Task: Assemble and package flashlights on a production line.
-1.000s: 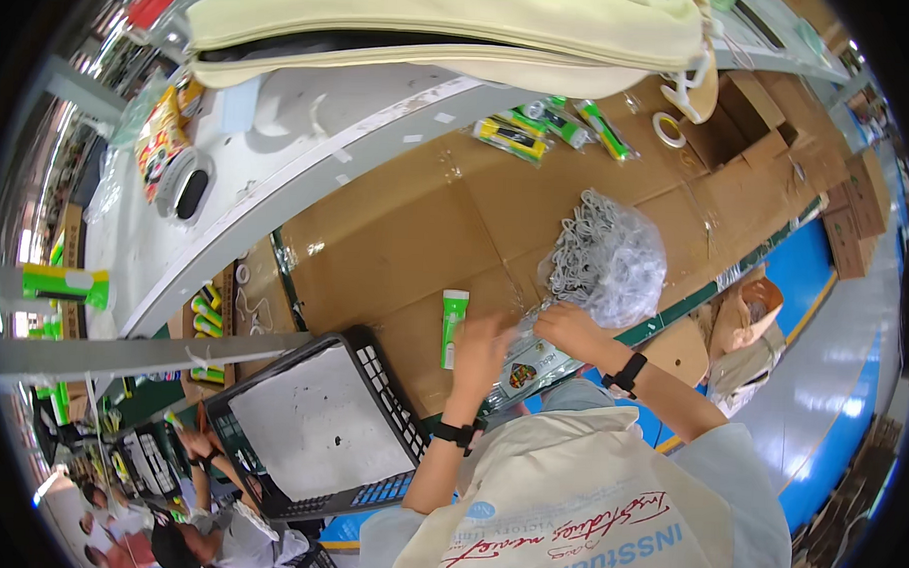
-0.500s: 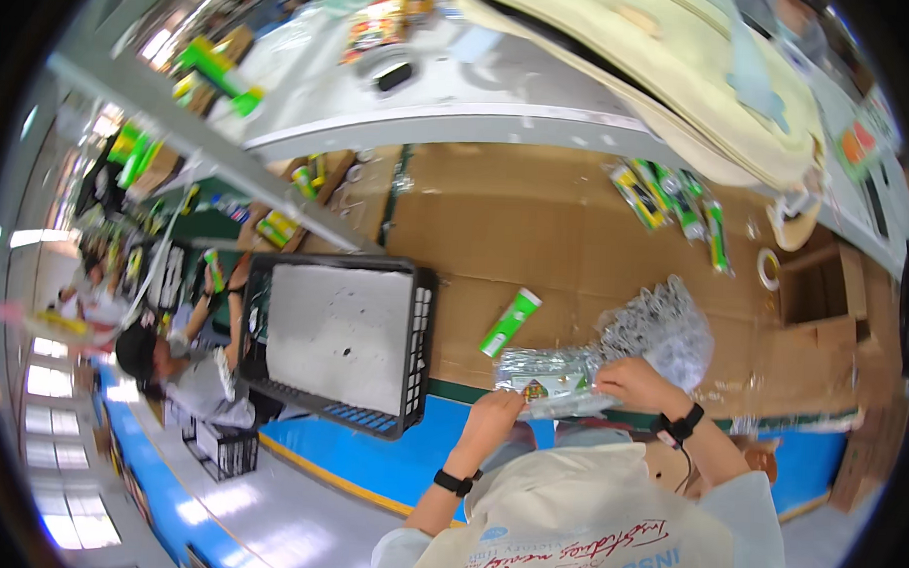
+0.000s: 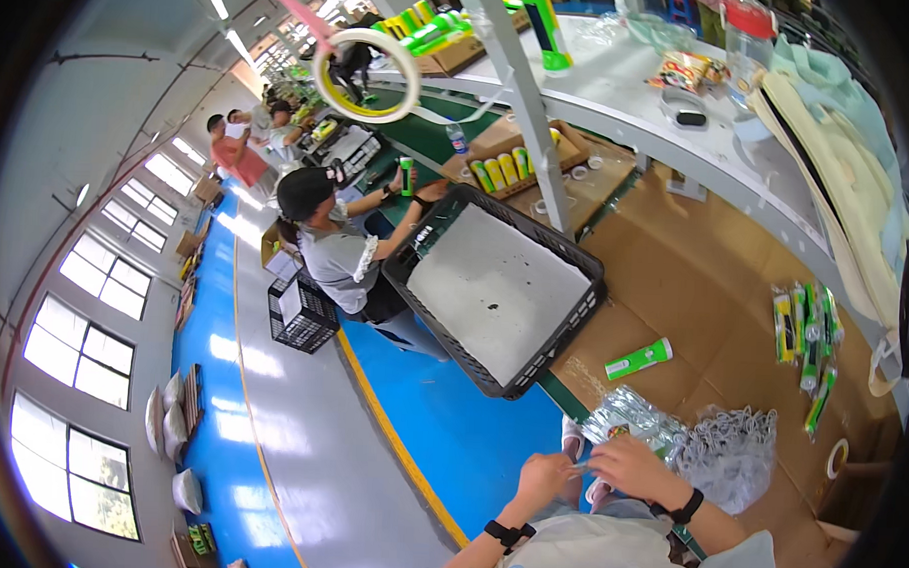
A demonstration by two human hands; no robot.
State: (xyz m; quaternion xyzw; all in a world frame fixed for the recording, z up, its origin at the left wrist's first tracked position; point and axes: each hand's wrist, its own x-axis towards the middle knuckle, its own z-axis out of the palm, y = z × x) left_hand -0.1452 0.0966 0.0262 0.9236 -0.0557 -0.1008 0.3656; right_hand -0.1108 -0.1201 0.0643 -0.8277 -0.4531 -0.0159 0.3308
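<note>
My left hand (image 3: 545,479) and my right hand (image 3: 632,466) meet just off the near edge of the table, fingers pinched close together. A small pale bit shows between the fingertips; what it is, I cannot make out. Right beyond my hands lies a shiny clear plastic packet (image 3: 622,412), and whether my right fingers touch it is hidden. Beside it rests a clear bag full of grey-white looped cords (image 3: 734,444). A green and white tube (image 3: 639,360) lies on the cardboard-covered tabletop (image 3: 689,312) a little farther off.
A black crate (image 3: 586,307) with a pale sheet inside stands left of the tube. Packed green and yellow items (image 3: 808,331) lie at right, near a tape roll (image 3: 837,458). A co-worker (image 3: 331,235) holds a green cylinder (image 3: 407,175). A shelf post (image 3: 525,116) rises behind the crate.
The view has swung left, so the table things appear farther right. Earlier my hands gripped the packet's near edge at both sides; now they are close together in front of it.
</note>
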